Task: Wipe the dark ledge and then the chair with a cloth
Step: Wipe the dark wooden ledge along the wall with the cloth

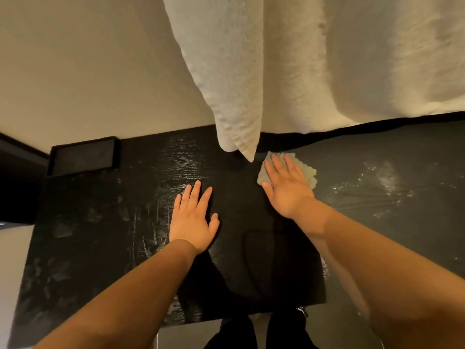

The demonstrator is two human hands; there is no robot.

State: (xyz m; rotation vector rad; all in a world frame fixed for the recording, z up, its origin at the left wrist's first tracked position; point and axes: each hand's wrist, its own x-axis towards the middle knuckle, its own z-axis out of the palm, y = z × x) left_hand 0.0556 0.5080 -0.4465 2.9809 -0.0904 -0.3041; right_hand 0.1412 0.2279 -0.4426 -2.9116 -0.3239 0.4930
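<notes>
Two hands lie flat on the dark ledge (100,235). Upper left of frame: a small dark tray (83,157) sits against the wall, contents unreadable. Left of centre: the left hand (193,220) rests palm down on bare wood, fingers straight and slightly spread, holding nothing. Top centre: a pale curtain (226,84) hangs down, its tip ending just beside the cloth (305,170). Right of centre: the right hand (286,187) presses the grey cloth flat under straight, spread fingers, no pinch. Far right: a whitish dust patch (377,182), not yet wiped. Likely risks: a stroke toward the back could catch the curtain tip and drag it; with no grip the cloth could bunch or slip out; the resting left palm may leave prints. Hidden: most of the cloth under the palm, and the ledge's back edge behind the curtain. Can't tell if the right section is a separate surface. Chair not in view. Dark legs (251,333) are cut off at the bottom edge.
</notes>
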